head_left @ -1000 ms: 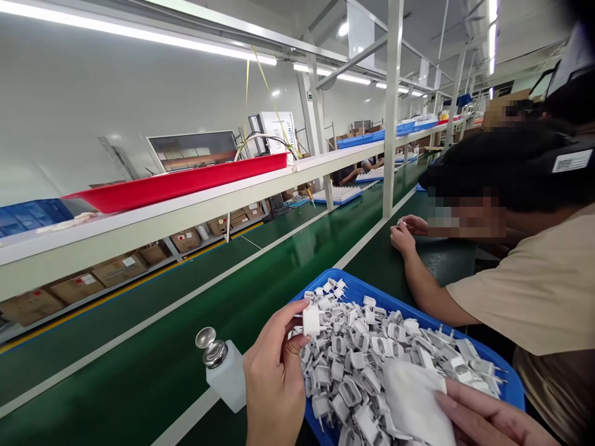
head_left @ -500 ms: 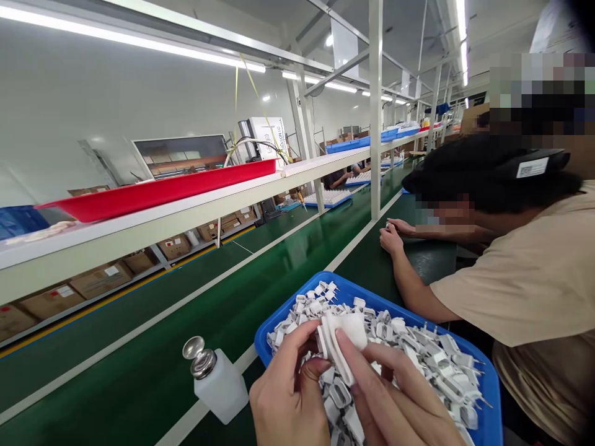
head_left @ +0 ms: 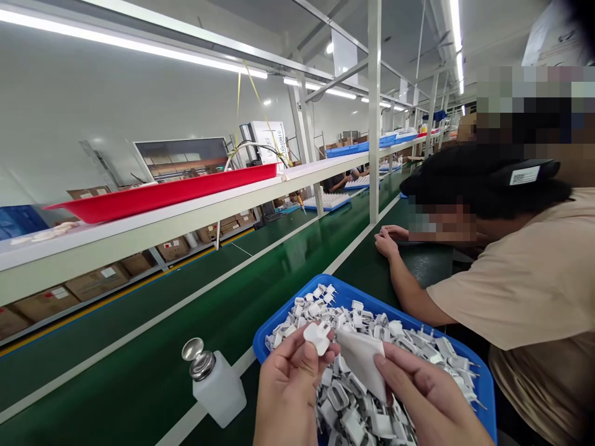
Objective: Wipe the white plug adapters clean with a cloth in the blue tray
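Between the thumb and fingers of my left hand [head_left: 294, 381] is a small white plastic plug piece [head_left: 318, 337]. My right hand [head_left: 423, 387] pinches a folded white cloth [head_left: 365, 359], whose left edge is close beside the plug piece. Both hands are over a blue tray [head_left: 486, 384] heaped with white plug housings [head_left: 356, 424], some with metal pins showing. Part of the heap is hidden behind my hands and the cloth.
A dispenser bottle with a metal cap [head_left: 218, 387] stands left of my hands. Beyond runs a green conveyor [head_left: 279, 272], below a shelf with a red tray [head_left: 176, 195]. At the right a person in a beige shirt [head_left: 520, 279] leans forward.
My hands have moved apart. The cloth, earlier pressed against the held piece, has come away to the right with my right hand, and the plug piece now shows plainly in my left.
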A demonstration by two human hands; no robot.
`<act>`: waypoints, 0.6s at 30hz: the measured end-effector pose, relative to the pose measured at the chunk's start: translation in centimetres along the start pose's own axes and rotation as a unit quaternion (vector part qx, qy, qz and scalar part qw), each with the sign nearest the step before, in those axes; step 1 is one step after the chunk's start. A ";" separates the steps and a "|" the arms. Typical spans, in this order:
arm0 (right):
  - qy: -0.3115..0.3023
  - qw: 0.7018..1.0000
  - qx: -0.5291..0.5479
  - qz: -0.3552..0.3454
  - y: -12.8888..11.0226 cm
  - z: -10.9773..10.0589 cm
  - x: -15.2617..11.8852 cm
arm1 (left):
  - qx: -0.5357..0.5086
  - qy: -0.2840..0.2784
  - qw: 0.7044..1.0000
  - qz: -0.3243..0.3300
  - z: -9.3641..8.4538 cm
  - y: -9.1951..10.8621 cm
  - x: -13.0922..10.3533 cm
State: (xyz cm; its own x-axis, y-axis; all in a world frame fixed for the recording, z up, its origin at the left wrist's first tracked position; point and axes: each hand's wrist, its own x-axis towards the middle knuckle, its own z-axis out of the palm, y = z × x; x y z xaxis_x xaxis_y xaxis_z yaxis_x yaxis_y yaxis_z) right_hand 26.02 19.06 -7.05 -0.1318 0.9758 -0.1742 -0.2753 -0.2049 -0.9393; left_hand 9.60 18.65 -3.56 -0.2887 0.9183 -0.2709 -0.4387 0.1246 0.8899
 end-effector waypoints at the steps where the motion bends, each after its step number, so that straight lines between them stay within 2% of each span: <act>1: -0.006 1.000 0.016 0.013 -0.2 -0.1 0.2 | -0.042 0.018 0.998 -0.046 0.4 0.2 -0.1; 3: 0.020 0.999 0.036 0.015 -0.4 -0.2 0.3 | -0.094 0.036 0.989 -0.107 1.1 0.6 -0.1; 6: 0.061 0.997 0.029 -0.024 -0.7 0.4 0.2 | -0.130 0.013 0.983 -0.127 1.4 0.8 0.1; 12: 0.045 0.995 -0.020 -0.081 -1.8 1.7 -0.1 | -0.152 -0.011 0.980 -0.129 1.3 0.8 -0.3; 18: 0.024 0.997 -0.011 -0.078 -2.4 2.6 -0.1 | -0.135 -0.012 0.986 -0.100 1.4 0.8 -0.4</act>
State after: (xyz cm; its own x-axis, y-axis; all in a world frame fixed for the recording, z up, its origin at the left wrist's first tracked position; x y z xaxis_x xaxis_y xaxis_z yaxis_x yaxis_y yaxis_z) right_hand 24.23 19.22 -3.99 -0.0433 0.9983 -0.0387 -0.2686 -0.0490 -0.9620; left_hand 10.53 18.92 -2.26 -0.1547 0.8947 -0.4191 -0.6961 0.2022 0.6888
